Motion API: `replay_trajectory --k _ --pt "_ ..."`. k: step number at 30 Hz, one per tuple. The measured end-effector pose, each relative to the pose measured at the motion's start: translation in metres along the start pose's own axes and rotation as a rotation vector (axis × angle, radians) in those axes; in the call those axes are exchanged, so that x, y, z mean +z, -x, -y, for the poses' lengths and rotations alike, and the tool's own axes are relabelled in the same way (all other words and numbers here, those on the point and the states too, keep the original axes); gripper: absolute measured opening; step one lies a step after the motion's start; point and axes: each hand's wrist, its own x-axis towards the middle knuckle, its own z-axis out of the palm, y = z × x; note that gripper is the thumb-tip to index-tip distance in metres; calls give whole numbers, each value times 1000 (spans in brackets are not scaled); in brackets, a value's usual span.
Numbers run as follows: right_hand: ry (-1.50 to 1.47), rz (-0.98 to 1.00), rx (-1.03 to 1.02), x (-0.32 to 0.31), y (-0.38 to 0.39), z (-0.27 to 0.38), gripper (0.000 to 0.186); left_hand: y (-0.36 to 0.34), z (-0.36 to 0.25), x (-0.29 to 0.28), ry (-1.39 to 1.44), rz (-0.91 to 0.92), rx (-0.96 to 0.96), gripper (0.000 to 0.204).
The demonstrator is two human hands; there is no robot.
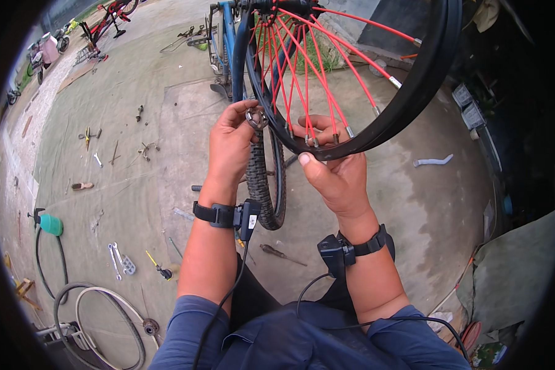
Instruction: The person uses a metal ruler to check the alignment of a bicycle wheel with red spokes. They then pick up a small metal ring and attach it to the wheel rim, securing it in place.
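Note:
A bicycle wheel with a black rim (413, 105) and red spokes (319, 71) is mounted in a blue frame (229, 43) in front of me. My left hand (230, 139) pinches a round metal spoke wrench (256, 118) just left of the rim. The wrench appears apart from the spoke nipples. At the rim's lower edge, my right hand (339, 176) grips it, thumb on the near side and fingers behind among the spokes. Below the left hand, a second wheel with a knobby black tyre (262, 191) hangs down beyond my wrist.
Several hand tools lie on the floor at left, including wrenches (115, 260) and a screwdriver (82, 185). A coiled hose (98, 293) and a green spray bottle (50, 225) are at lower left. A red bicycle (108, 24) lies far left. A white strip (433, 161) sits at right.

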Motion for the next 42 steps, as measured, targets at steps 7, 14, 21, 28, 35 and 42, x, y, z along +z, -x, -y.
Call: replay_trajectory --k 7,14,21,28,35,42 --pt "-2 -13 8 0 1 -2 25 6 0 -4 223 29 -42 24" --pt "-25 -17 17 1 -1 -1 23 14 3 -14 464 103 -61 28" --pt "-16 -25 12 1 0 -1 23 26 -7 -20 485 170 -58 47" --pt "-24 -19 12 2 0 -2 22 31 -12 -21 401 150 -89 56" --pt "-40 -20 13 2 1 -1 21 21 -15 -16 158 140 -86 54" --pt "-59 -2 3 0 1 -5 22 6 -20 3 -157 89 22 50"
